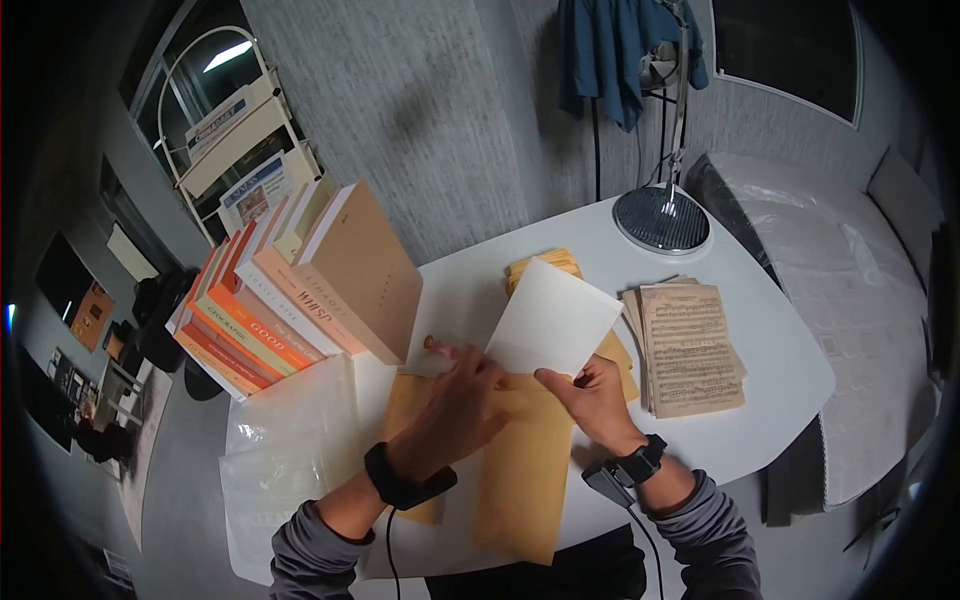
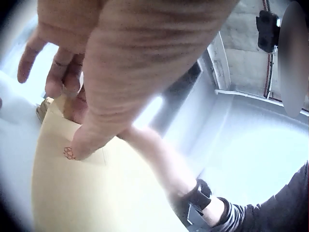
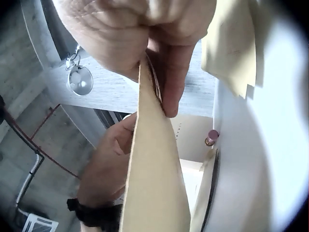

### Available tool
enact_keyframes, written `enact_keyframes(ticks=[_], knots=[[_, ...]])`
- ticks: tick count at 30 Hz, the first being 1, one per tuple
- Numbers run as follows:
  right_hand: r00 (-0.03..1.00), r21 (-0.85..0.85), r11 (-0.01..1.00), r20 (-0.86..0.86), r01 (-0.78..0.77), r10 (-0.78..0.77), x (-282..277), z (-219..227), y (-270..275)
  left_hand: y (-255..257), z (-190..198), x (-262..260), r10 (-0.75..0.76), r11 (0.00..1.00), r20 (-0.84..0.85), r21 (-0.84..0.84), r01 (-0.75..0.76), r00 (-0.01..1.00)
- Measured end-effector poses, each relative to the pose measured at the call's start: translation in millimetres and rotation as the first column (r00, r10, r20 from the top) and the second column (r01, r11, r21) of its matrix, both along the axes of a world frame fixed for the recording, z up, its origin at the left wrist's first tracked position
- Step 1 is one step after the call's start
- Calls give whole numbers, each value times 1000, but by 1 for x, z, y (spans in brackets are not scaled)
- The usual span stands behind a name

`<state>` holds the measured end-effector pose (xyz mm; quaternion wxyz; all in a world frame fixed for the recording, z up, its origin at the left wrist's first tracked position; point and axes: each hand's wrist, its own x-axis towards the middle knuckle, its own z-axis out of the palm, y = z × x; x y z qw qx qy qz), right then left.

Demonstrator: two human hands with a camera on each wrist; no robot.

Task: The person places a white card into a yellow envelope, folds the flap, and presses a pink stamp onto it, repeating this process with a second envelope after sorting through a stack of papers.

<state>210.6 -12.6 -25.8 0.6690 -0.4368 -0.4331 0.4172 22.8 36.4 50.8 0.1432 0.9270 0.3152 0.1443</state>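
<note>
Pale worktop (image 1: 455, 290) spread beneath your hands in the head view. Your right hand (image 1: 605, 400) pinched the tan, oblong envelope (image 1: 525, 470), lower centre, beside a stiff-looking white sheet (image 1: 555, 315); your left hand (image 1: 450, 405) had its fingers apart. Left wrist view: your thumb (image 2: 87, 142) was near a red mark (image 2: 70, 153) on smooth paper. Right wrist view: your grip clamped thin layers edge-on; light, even pressure probably suited them best.

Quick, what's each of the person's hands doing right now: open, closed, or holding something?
Left hand: open, fingers loose; whether it touches the envelope is unclear.
Right hand: closed, pinching the tan envelope near its top.
</note>
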Motion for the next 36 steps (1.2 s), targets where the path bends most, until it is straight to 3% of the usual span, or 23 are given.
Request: enact_keyframes(ticks=[4, 10, 16, 24, 28, 31, 33, 34, 36], knots=[[1000, -66, 997, -6, -30, 30, 1, -2, 0, -6, -3, 10, -19, 1000, -2, -18, 19, 1000], [997, -56, 996, -9, -75, 74, -4, -5, -3, -12, -8, 21, -13, 981, -80, 190, 28, 997], [994, -64, 992, 7, -108, 109, -5, -11, 0, -13, -9, 22, 1, 986, -135, 166, 22, 991], [987, -162, 980, 89, -119, 135, -2, -11, -2, -12, -14, 16, -6, 998, 39, 68, 4, 999], [996, -79, 995, 60, -61, 66, -9, -11, -2, -14, -18, 9, -34, 995, 7, 94, 33, 999], [996, -26, 1000, 94, -2, 5, -10, -13, 0, -16, -19, 1, -14, 991, 44, 133, 8, 999], [986, -52, 998, 164, 38, -29, -5, -14, 0, -22, -14, -5, 131, 984, 65, 111, -138, 989], [989, -54, 997, 141, 48, -40, -5, -13, 0, -24, -12, -8, 198, 974, 74, 99, -205, 977], [993, -59, 995, 99, 75, -69, -7, -11, 0, -25, -17, -15, 197, 970, 144, 114, -214, 970]])
